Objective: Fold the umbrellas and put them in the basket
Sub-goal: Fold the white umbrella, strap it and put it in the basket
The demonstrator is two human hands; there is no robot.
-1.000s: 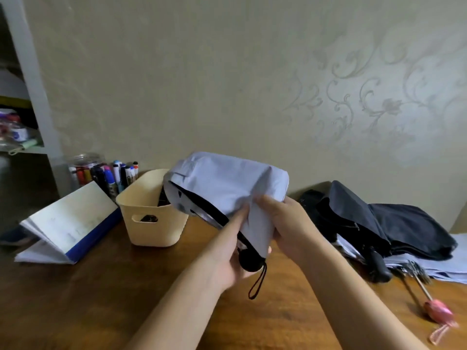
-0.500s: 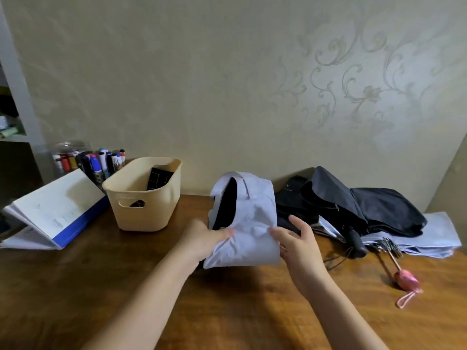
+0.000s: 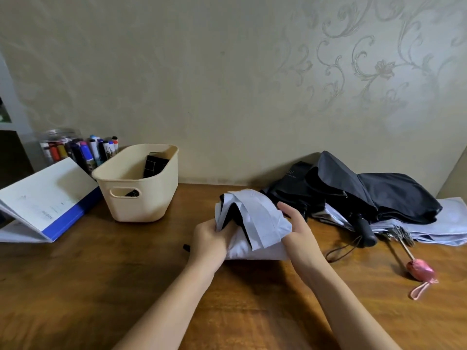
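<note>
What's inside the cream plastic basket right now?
One black folded item leans inside the cream plastic basket; its near wall hides the floor and anything lower.

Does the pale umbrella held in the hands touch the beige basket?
Apart. The head view shows a strip of bare table between the pale umbrella and the beige basket.
</note>
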